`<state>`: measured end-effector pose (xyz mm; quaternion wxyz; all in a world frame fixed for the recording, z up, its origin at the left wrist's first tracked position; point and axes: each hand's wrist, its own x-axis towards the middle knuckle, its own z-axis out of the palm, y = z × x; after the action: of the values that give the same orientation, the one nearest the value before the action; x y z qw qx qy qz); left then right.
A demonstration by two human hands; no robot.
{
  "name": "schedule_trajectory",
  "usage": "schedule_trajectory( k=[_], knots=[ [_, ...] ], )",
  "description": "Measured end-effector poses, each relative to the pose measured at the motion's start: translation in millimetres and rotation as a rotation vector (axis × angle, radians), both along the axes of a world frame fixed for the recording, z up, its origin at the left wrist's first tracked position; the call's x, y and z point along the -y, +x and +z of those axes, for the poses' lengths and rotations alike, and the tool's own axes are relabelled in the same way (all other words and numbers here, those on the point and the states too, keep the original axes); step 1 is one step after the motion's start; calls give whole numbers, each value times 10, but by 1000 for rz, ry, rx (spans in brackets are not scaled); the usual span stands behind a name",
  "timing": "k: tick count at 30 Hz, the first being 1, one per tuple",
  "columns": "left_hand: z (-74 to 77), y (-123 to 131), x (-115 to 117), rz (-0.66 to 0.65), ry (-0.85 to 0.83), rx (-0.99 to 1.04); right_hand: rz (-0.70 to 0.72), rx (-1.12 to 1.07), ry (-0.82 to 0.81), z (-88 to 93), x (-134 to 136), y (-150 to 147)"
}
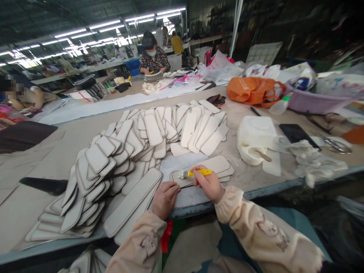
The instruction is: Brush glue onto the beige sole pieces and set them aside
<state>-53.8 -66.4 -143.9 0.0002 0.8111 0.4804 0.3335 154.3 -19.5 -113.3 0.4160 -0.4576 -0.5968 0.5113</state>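
My right hand (pixel 207 185) is closed around the yellow handle of a paint brush (pixel 199 173). Its bristles, coated in white paste, touch the left part of a long beige panel (pixel 216 165) with rounded corners. More panels of this kind lie under it on a white sheet (pixel 173 165). At the panel's left end, my left hand (pixel 165 199) has its fingers curled together and pinching the near edge; the fingertips are partly hidden. Two long panels (pixel 133 201) lie just left of that hand, overlapping each other.
A big heap of overlapping panels (pixel 96 159) spreads left and behind. To the right stand a cut-open white jug (pixel 256 132) with a flat stick, a dark phone (pixel 298 135) and crumpled plastic (pixel 309 157). Behind are an orange bag (pixel 253 91), a purple basin (pixel 321 100) and a masked co-worker (pixel 155 60).
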Motion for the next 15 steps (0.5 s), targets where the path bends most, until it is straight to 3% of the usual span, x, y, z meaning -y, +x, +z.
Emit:
schedule_trajectory(
  k=[15],
  knots=[
    [-18, -30, 2, 41, 12, -32, -492, 472, 72, 182, -269, 1086]
  ],
)
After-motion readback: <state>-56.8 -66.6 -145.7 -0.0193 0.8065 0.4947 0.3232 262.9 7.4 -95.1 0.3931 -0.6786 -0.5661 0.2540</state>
